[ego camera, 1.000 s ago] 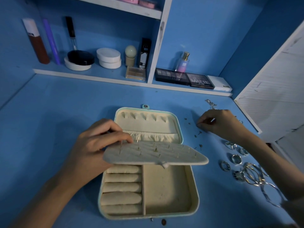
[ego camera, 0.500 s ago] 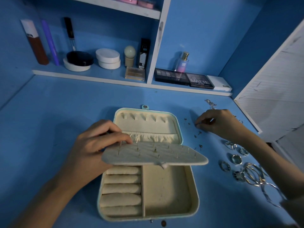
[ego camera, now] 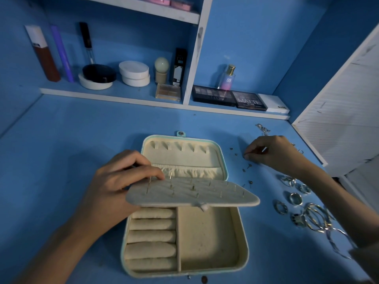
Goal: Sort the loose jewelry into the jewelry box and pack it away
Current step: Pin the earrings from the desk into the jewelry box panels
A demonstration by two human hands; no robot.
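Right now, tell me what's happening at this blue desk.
The left hand holds the cream padded earring panel, already studded with posts, raised over the open cream-lined jewelry box. The right hand pinches at the small dark stud earrings scattered on the blue desk. Silver rings and bangles lie unsorted further right.

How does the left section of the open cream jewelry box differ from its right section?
The left section is filled with rows of padded cream rolls; the right section is one open, flat-bottomed well. The left section is narrower, the right section wider. Both are lined in cream fabric.
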